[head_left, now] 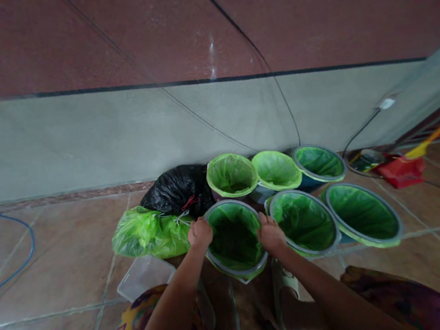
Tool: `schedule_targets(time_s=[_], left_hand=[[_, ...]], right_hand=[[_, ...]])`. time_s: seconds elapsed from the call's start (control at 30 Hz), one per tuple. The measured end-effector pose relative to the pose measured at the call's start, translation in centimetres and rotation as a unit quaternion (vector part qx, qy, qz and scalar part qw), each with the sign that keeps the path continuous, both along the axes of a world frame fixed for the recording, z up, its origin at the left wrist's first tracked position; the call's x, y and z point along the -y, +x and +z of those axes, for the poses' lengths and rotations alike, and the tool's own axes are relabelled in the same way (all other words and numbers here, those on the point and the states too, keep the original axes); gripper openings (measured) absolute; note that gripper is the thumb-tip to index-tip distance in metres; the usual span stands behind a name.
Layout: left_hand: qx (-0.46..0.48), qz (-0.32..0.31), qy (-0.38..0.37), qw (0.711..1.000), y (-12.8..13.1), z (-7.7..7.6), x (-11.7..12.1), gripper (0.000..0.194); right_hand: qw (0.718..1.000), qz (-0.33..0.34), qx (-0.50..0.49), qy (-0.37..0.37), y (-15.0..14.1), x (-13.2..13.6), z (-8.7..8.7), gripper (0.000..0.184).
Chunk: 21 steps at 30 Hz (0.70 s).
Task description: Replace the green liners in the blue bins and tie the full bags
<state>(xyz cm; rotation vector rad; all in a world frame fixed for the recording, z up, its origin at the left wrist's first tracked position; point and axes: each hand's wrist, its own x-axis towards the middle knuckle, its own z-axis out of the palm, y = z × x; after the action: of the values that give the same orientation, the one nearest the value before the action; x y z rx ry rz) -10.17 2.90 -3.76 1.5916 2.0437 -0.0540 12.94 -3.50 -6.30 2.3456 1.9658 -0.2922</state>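
Note:
A trash bin [255,210] with a grey rim and a green bag lining it stands between my feet and the row of bins. My left hand [201,234] is closed on the left side of its rim. On the opposite side, my right hand [270,234] grips the rim, its fingers partly over the edge. The liner [234,237] hangs down inside, with its lower part in shadow. Close to my right hand is another lined bin [304,221]. A tied green bag [152,233] lies beside my left hand, and a black bag [183,190] sits behind it.
Several more green-lined bins [232,174] stand along the wall and to the right. A clear plastic box [146,276] is on the floor at left. A red dustpan [401,171], a yellow handle [436,132], black cables [284,97] and a blue hose [32,242] are around.

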Motion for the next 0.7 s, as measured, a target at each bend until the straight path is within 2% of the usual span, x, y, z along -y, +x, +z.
schedule_targets(time_s=[0.1,0.23,0.47,0.7], left_hand=[[-0.026,-0.029,0.035,0.999,-0.4,-0.2,0.2,0.033],[-0.038,-0.036,0.035,0.998,-0.6,-0.4,0.2,0.032],[-0.039,-0.045,-0.030,0.998,-0.3,-0.6,0.1,0.036],[-0.036,-0.009,-0.054,0.998,-0.4,-1.2,-1.2,0.033]], right_hand=[[0.999,0.052,-0.014,0.007,-1.5,-2.4,0.3,0.066],[0.998,0.051,0.010,-0.020,-3.0,-4.2,-0.3,0.066],[0.996,0.066,0.063,-0.010,-3.1,-3.9,-2.1,0.066],[0.993,0.086,0.079,-0.027,-3.2,-3.9,-1.3,0.072]])
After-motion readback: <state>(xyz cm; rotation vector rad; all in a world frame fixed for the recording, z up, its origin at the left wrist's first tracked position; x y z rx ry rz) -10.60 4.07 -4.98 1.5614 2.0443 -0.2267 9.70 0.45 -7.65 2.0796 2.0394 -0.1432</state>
